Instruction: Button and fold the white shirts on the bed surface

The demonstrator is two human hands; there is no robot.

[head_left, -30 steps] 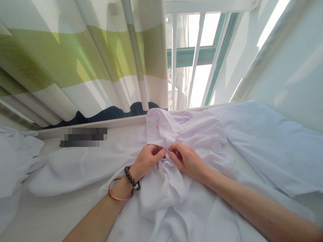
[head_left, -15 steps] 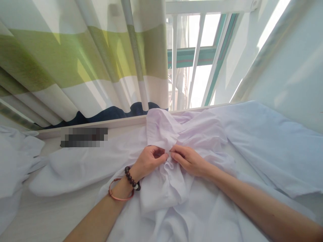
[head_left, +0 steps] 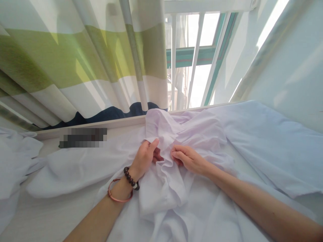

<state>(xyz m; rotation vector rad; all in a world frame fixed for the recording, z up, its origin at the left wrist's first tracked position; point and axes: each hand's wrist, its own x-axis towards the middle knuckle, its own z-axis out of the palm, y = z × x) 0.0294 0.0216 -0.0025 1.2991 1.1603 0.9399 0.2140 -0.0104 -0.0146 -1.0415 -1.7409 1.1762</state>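
- head view, closest stuff first: my white garment (head_left: 164, 198) lies on a pale surface (head_left: 37, 210) right in front of me, near folds spilling out the bottom of the frame.
- left wrist has a copper-coloured bangle (head_left: 119, 201) and a dark beaded bracelet (head_left: 129, 176), both well off the bit i'm working on.
- left hand (head_left: 146, 156): thumb lifted away from the fingers, so it's loosely spread against the folds, not pinching anything that i can see.
- right hand (head_left: 188, 158): thumb and forefinger closed together, looks like on an edge of the garment, though the tips are partly hidden.
- step in hand, i'd say: fiddling with the gathered edge down the middle. next move probably calls for that left thumb pressing onto the cloth while the right keeps its pinch, nice and light so the folds don't drag.
- long axis runs away from me, far end pointing at the window (head_left: 184, 55), while a sleeve-like piece (head_left: 83, 168) stretches out left.
- further off: a pixelated dark thing (head_left: 83, 137) near the ledge (head_left: 121, 122), then the striped curtain (head_left: 101, 57) and white railing (head_left: 195, 57).
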